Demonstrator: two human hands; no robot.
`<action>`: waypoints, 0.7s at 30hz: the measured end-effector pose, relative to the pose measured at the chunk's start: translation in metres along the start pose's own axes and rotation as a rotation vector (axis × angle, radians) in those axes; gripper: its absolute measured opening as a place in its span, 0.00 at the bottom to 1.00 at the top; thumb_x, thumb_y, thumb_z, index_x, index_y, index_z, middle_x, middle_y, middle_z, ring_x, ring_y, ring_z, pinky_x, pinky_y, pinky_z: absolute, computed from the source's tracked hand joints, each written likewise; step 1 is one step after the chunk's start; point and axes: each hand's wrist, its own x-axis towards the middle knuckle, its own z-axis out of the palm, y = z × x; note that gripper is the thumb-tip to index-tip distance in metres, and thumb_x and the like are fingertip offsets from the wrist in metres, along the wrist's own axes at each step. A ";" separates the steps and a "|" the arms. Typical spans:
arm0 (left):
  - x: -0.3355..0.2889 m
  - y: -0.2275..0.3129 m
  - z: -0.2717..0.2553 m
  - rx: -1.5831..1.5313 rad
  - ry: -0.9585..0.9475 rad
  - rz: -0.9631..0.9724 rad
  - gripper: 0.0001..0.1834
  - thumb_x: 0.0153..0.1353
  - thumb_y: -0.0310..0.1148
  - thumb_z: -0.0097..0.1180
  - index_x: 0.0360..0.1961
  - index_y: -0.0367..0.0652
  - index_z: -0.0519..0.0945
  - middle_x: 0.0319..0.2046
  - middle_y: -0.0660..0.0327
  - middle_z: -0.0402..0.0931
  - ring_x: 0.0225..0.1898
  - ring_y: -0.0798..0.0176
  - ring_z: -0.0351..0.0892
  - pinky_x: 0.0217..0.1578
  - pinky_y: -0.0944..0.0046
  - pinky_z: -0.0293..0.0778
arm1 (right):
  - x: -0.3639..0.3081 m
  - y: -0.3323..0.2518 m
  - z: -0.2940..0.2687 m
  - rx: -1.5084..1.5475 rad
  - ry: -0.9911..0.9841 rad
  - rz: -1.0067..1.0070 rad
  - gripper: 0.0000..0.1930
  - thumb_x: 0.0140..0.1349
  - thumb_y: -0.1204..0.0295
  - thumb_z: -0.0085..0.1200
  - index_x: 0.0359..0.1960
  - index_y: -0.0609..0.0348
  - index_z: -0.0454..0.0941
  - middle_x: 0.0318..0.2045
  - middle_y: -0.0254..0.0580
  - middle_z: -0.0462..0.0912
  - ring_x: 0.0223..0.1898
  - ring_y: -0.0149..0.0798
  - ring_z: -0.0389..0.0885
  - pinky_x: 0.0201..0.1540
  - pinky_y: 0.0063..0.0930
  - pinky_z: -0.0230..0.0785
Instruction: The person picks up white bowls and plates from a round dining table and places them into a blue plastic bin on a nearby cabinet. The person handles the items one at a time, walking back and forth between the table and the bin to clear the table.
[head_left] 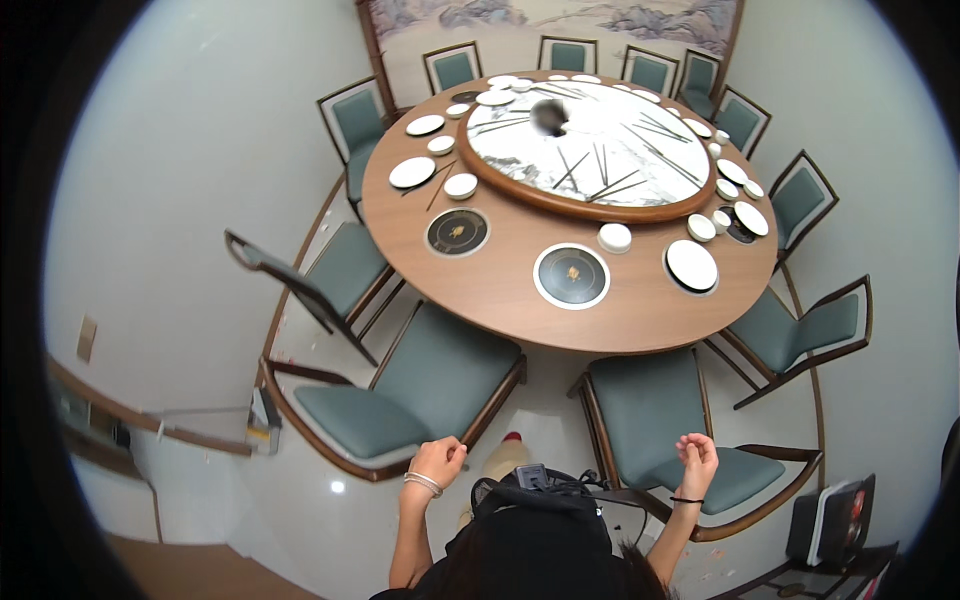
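My left hand (438,463), with a bracelet at the wrist, is curled closed in front of the left chair (440,365); nothing shows in it. Whether it touches the chair's frame I cannot tell. My right hand (698,462), a dark band at its wrist, is raised over the right chair (645,410) with loosely bent fingers apart and nothing in them. Both chairs have green-grey cushions and dark wooden frames. Beyond them stands a large round wooden table (500,305). Two dark round mats with pale rims, a left mat (458,232) and a middle mat (571,276), lie near its front edge.
A marbled turntable (520,150) carries scattered chopsticks (612,188) and a blurred dark object (548,117). White plates (692,265) and bowls (614,237) ring it. More chairs (345,265) surround the table. A dark bin-like object (840,520) stands at lower right.
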 end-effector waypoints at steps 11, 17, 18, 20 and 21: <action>0.171 0.004 -0.054 0.036 -0.123 0.159 0.09 0.54 0.35 0.51 0.33 0.41 0.77 0.26 0.52 0.77 0.29 0.51 0.77 0.33 0.56 0.72 | 0.015 -0.018 0.088 -0.066 0.083 -0.004 0.05 0.60 0.79 0.47 0.36 0.62 0.73 0.31 0.36 0.78 0.32 0.28 0.77 0.35 0.17 0.66; 0.237 0.020 -0.044 -0.002 -0.173 0.348 0.10 0.52 0.31 0.53 0.35 0.38 0.76 0.30 0.53 0.77 0.33 0.53 0.77 0.36 0.57 0.72 | 0.033 -0.003 0.082 -0.094 0.195 -0.031 0.07 0.58 0.81 0.48 0.38 0.64 0.73 0.33 0.38 0.78 0.34 0.28 0.76 0.39 0.19 0.69; 0.247 0.025 -0.042 0.011 -0.175 0.359 0.11 0.52 0.31 0.53 0.37 0.39 0.76 0.32 0.53 0.77 0.34 0.53 0.77 0.38 0.58 0.72 | 0.041 -0.001 0.082 -0.106 0.188 -0.046 0.07 0.58 0.81 0.49 0.39 0.65 0.73 0.33 0.38 0.78 0.34 0.28 0.76 0.40 0.20 0.69; 0.269 0.041 -0.040 0.041 -0.181 0.384 0.13 0.52 0.30 0.54 0.40 0.39 0.75 0.35 0.53 0.76 0.37 0.53 0.76 0.40 0.58 0.71 | 0.059 0.000 0.086 -0.126 0.177 -0.075 0.08 0.58 0.82 0.49 0.40 0.65 0.73 0.34 0.38 0.77 0.35 0.28 0.76 0.42 0.20 0.69; 0.280 0.048 -0.036 0.044 -0.189 0.393 0.14 0.52 0.30 0.54 0.41 0.39 0.75 0.36 0.52 0.76 0.38 0.53 0.76 0.41 0.58 0.71 | 0.068 -0.002 0.089 -0.140 0.179 -0.082 0.09 0.57 0.82 0.49 0.40 0.65 0.73 0.34 0.38 0.77 0.35 0.27 0.76 0.42 0.20 0.69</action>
